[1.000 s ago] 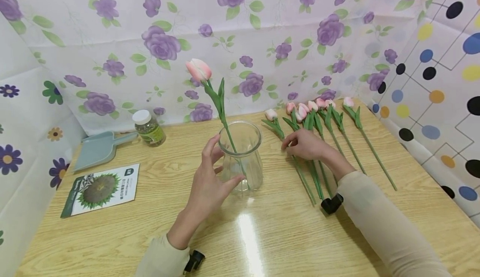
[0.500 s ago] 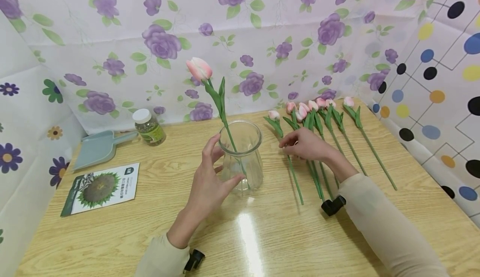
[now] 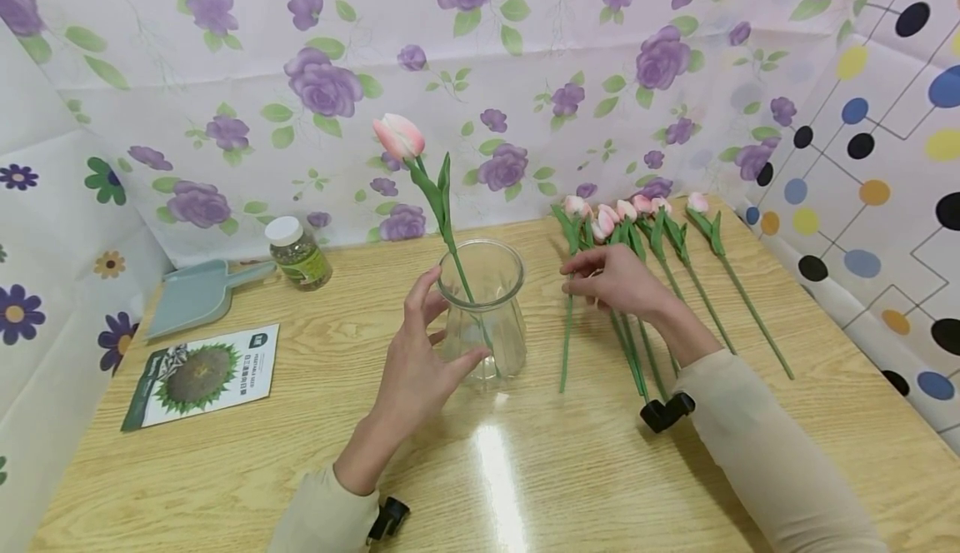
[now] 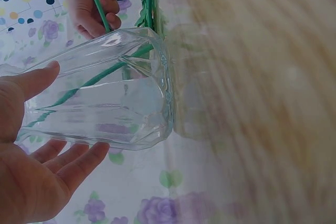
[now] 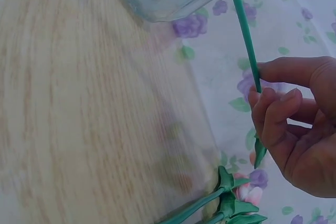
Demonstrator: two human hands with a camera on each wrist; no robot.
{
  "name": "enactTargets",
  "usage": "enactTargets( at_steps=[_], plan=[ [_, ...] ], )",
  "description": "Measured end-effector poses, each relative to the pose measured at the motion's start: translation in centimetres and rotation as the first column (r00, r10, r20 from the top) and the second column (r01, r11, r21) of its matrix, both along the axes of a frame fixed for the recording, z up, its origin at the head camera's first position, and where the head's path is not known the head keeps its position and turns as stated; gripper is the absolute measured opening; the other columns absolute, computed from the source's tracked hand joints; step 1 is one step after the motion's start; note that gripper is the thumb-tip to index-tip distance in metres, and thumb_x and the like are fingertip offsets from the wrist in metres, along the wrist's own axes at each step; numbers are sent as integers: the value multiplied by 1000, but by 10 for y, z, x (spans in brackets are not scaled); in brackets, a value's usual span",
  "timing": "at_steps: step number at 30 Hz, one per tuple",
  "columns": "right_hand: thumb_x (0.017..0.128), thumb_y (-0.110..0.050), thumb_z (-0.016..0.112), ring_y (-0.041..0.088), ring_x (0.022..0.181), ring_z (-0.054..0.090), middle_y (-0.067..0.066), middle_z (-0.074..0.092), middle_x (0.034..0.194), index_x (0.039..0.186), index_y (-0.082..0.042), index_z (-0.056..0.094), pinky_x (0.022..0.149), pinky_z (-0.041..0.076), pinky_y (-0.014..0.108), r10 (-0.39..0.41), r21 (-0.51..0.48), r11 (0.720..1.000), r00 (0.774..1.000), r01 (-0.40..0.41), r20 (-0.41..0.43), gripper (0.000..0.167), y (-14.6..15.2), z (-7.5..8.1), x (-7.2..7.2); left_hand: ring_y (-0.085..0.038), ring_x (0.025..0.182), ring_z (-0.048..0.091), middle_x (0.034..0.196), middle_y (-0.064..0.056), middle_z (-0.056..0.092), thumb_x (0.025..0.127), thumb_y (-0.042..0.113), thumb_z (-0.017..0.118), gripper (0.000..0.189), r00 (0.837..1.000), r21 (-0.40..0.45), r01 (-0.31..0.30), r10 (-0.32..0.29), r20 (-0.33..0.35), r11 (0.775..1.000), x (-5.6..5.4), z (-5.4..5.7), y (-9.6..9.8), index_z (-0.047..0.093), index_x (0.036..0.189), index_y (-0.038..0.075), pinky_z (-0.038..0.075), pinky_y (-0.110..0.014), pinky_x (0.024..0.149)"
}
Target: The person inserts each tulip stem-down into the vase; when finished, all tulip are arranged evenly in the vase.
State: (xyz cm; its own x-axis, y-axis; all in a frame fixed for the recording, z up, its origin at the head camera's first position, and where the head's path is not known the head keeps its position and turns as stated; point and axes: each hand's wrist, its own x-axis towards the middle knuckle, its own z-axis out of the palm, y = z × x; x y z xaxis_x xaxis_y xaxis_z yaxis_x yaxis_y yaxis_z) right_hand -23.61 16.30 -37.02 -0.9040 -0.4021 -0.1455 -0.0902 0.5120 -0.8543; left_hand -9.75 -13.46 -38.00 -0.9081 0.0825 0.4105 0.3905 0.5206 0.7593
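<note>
My left hand (image 3: 416,366) holds a clear glass vase (image 3: 508,341) upright on the table, thumb on the near side and fingers round the left. In the left wrist view, the fingertips lie along the vase's wall (image 4: 142,129). One pink-and-white tulip (image 3: 399,137) leans left inside it, its stem showing through the glass. To the vase's right, my right hand (image 3: 618,282) pinches the green stem (image 3: 566,345) of another tulip between thumb and fingers. The right wrist view shows this stem (image 5: 244,27) slanting up past the fingertips, its bloom mostly hidden by the hand.
Several more tulips (image 3: 738,295) lie side by side on the wooden table (image 3: 360,486), right of the vase. At left are a blue-grey dustpan (image 3: 191,296), a white-lidded jar (image 3: 300,257) and a seed packet (image 3: 201,378). Printed cloth (image 3: 330,161) hangs behind.
My right hand has picked out one tulip; its stem end has swung left toward the vase and its bloom has shifted right, standing more upright. The left hand and vase have stayed still.
</note>
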Motion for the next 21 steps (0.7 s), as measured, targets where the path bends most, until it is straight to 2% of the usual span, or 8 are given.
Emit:
enactTargets(
  at_steps=[9,13,16,21],
  plan=[
    [96,-19,78,15,65,56,10,65,101,134,-2,68,53,51,32,-69,-57,996,997,70,20,42,-1,7,3,-37,136,60,148,-17,59,80,10,94,117,1000,0,-2,2,1,1000,0,0,0,14,164,29,64,-54,97],
    [96,-19,79,13,65,55,8,64,104,133,-6,68,54,51,32,-97,-75,992,995,98,23,42,0,12,5,-37,137,60,148,-17,59,79,9,94,118,1000,-1,-5,5,7,1000,0,0,0,14,164,28,64,-53,97],
    [95,-20,80,13,64,55,6,64,103,131,-9,70,53,52,31,-125,-97,987,992,124,1,39,1,16,6,-36,137,60,148,-16,59,78,10,95,119,1000,-4,-10,10,14,1000,0,-1,0,14,164,28,64,-52,98],
    [96,-18,80,12,61,55,2,65,98,129,-6,71,48,49,28,-156,-168,975,987,145,-49,36,1,24,9,-35,137,60,148,-16,59,78,10,95,119,1000,-6,-10,10,14,1000,0,-1,-1,14,164,28,64,-52,98]
  ],
)
